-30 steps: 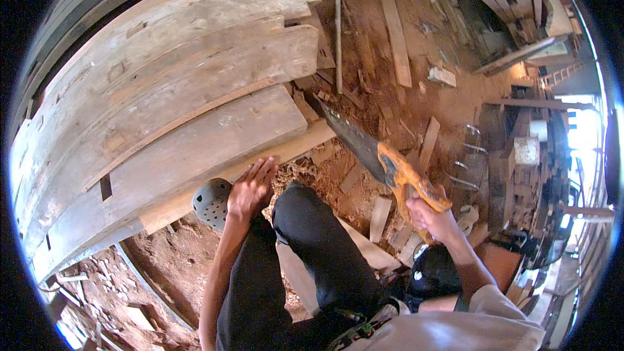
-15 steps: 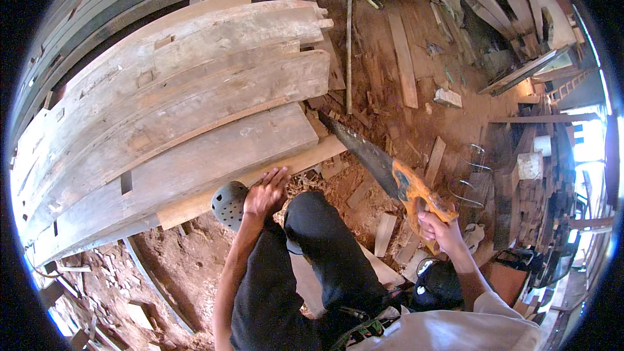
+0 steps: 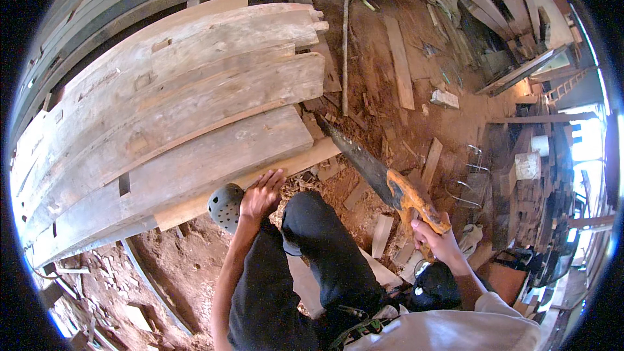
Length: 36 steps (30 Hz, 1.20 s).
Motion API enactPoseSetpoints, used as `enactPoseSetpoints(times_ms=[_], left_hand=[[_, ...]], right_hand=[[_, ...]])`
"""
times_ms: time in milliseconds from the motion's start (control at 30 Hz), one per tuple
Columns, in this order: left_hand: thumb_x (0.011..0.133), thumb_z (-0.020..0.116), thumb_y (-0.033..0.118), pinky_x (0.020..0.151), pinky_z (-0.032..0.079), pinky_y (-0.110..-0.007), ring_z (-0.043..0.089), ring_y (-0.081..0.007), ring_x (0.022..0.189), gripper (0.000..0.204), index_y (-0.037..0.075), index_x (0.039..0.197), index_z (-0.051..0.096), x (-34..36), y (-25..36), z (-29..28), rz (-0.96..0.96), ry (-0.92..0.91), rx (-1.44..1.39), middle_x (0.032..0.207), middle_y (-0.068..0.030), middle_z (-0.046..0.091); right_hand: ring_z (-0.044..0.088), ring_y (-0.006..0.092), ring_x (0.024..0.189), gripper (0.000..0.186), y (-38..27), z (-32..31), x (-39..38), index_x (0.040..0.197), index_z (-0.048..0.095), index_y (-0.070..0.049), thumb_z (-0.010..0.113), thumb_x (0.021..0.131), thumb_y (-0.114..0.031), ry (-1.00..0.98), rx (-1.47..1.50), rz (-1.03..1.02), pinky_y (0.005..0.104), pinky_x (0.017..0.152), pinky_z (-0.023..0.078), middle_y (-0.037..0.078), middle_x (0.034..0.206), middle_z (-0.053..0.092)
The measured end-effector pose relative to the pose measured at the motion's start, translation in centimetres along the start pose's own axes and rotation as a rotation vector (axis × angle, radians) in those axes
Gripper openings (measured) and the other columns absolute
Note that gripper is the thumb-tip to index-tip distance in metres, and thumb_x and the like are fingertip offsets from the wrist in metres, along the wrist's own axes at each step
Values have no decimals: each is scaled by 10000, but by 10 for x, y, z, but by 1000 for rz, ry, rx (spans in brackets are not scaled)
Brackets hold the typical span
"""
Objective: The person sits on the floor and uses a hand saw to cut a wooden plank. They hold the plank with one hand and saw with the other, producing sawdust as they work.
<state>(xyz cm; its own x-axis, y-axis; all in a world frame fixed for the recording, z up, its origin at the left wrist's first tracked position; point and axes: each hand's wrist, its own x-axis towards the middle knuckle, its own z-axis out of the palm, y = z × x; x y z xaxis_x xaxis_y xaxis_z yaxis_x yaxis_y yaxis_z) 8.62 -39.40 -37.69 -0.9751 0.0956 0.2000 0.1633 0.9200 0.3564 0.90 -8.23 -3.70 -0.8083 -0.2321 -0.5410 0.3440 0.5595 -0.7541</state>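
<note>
My right hand (image 3: 437, 239) is closed round the orange handle of a hand saw (image 3: 364, 162). The saw's dark blade slants up and left, its tip by the right end of a narrow light-brown plank (image 3: 305, 158). Whether the teeth touch the wood, I cannot tell. My left hand (image 3: 261, 194) lies with fingers stretched out on that plank, beside the grey clog with holes (image 3: 226, 208) on my foot. The narrow plank runs along the near edge of a wide grey-brown beam (image 3: 227, 145), which has a rectangular slot cut in it.
Beyond the beam lie more thick weathered timbers (image 3: 214, 84). Wood shavings and offcuts (image 3: 382, 236) litter the reddish dirt floor. A whitish block (image 3: 444, 98) lies ahead to the right. Stacked planks (image 3: 507, 195) and a dark bag-like object (image 3: 437, 288) are on my right.
The saw and my right hand have shifted slightly down and left. My left hand stays on the plank. The whole view has moved a little.
</note>
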Motion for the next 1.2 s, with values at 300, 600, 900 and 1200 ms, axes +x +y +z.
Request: enactPoseSetpoints(times_ms=[300,600,900,1200], left_hand=[[900,540,206,1058,442,-383,531,-218,1272,396,128,1281,613,-6,-6,11,69,13,119,1437,-52,507],[882,557,201,1077,423,-356,508,-209,1291,427,148,1304,596,-4,-3,8,45,-81,99,1448,-27,495],[879,559,207,1065,432,-347,514,-207,1285,421,141,1294,591,-5,-6,7,57,-29,126,1452,-21,487],[905,512,207,1085,416,-362,473,-197,1325,462,164,1365,531,-6,-7,10,94,-78,241,1485,-20,448]], right_hand=[[462,72,509,171,59,5,60,909,605,-54,611,953,-219,146,9,196,252,459,389,-33,597,485],[409,82,514,157,86,18,110,946,587,-61,633,910,-207,20,-122,32,263,467,332,-47,652,489],[344,52,467,157,92,35,93,816,503,-128,647,879,-132,79,497,0,235,451,309,-67,583,369],[325,66,487,155,167,48,89,986,447,-136,587,923,-114,11,477,-109,246,441,268,-47,612,326]])
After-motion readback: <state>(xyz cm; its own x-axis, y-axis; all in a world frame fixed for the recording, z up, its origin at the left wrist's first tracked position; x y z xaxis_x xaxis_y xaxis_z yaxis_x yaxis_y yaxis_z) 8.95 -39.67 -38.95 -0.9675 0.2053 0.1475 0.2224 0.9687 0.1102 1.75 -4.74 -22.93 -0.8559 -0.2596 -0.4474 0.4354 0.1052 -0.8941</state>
